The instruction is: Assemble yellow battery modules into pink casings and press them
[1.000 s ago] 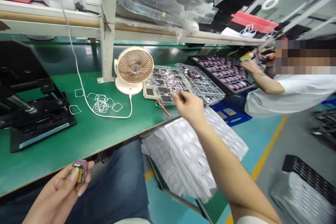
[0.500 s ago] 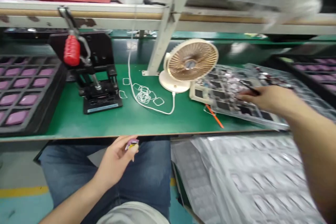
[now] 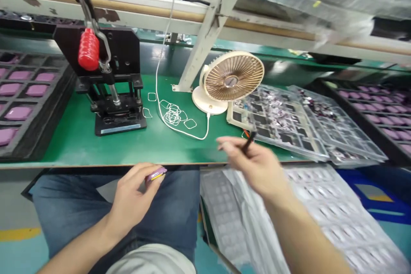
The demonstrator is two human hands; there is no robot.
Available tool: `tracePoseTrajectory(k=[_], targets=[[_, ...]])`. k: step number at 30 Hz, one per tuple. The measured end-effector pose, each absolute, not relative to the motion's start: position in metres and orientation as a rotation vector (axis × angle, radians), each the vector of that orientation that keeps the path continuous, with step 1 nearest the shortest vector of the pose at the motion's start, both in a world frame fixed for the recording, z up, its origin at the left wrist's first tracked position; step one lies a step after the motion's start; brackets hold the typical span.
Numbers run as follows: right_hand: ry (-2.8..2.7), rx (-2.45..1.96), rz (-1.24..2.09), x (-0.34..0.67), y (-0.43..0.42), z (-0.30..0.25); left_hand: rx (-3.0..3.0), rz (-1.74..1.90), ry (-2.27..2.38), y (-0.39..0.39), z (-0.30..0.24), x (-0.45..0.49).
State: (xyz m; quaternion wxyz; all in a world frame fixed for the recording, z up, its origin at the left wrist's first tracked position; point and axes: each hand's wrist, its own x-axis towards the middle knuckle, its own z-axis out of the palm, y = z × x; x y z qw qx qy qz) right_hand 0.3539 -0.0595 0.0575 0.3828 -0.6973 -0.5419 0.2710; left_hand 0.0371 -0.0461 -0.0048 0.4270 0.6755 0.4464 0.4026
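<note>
Pinching a purple case (image 3: 155,174), the left hand (image 3: 135,195) is low in the frame, left of middle. The right hand (image 3: 257,165), right of middle, grips a blurry black stick (image 3: 248,142), I think.

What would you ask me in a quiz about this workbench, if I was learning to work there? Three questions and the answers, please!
1. Which hand holds the small purple piece?
2. True or false: the round fan stands on the green table.
3. What colour is the handle on the black machine?
a) blue
b) red
c) white

Key:
1. The left hand.
2. True.
3. b) red.
</note>
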Motion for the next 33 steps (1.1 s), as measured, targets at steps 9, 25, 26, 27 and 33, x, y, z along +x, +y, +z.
tracePoseTrajectory(k=[9,25,26,27,33], targets=[[-1.608,-1.240,0.898,0.248,-0.057,0.026,1.643,0.867,1.117,-0.044,-0.001,0.026],[-1.967,-1.006,0.763,0.227,-0.045,0.016,1.757,0.890,1.105,-0.047,-0.006,0.014],[-1.995,-1.001,0.720,0.228,-0.045,0.015,1.771,0.905,1.092,-0.046,-0.006,0.014],[-2.023,-0.996,0.669,0.229,-0.046,0.014,1.788,0.922,1.079,-0.046,-0.007,0.015],[-2.182,-1.005,0.400,0.228,-0.052,0.006,1.787,0.977,1.107,-0.043,-0.008,0.013]])
